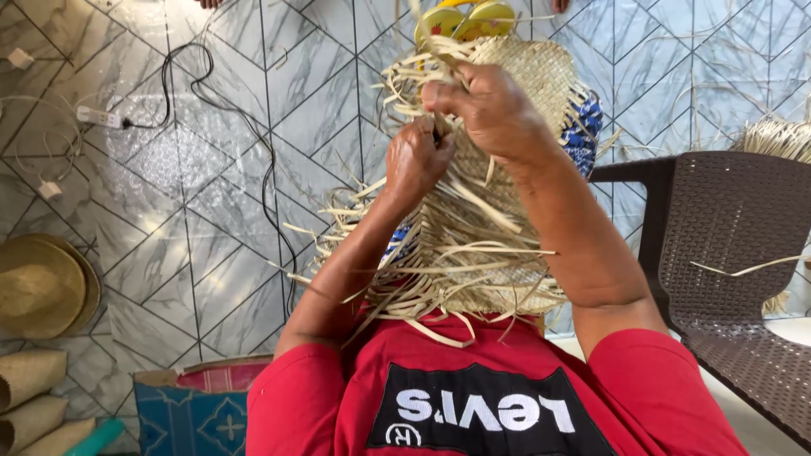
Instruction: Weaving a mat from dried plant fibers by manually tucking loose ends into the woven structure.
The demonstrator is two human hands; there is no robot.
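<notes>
At frame centre: a half-woven straw mat [498,169] lies over the person's lap, woven part toward upper centre, loose strips fanning out at lower centre.
Left hand: left hand [416,160] is curled tight, fingers pinched on straw strips at the mat's unwoven edge; forearm rises from lower left.
Right hand: right hand [486,105] sits just above the left, knuckles up, fingers closed on strips of the same mat; forearm runs down to the lower right.
Label: a black rectangular patch with white lettering [486,414] on the red shirt [321,405], bottom centre.
Left edge: a straw hat [42,287]; rolled woven mats [29,397] in the lower left corner.
Upper left: a white power strip [100,116] with a black cable [266,169] on the marble-pattern tiled floor [194,228].
Right side: a brown wicker chair [726,253].
Top centre: yellow sandals [460,19] beyond the mat.
</notes>
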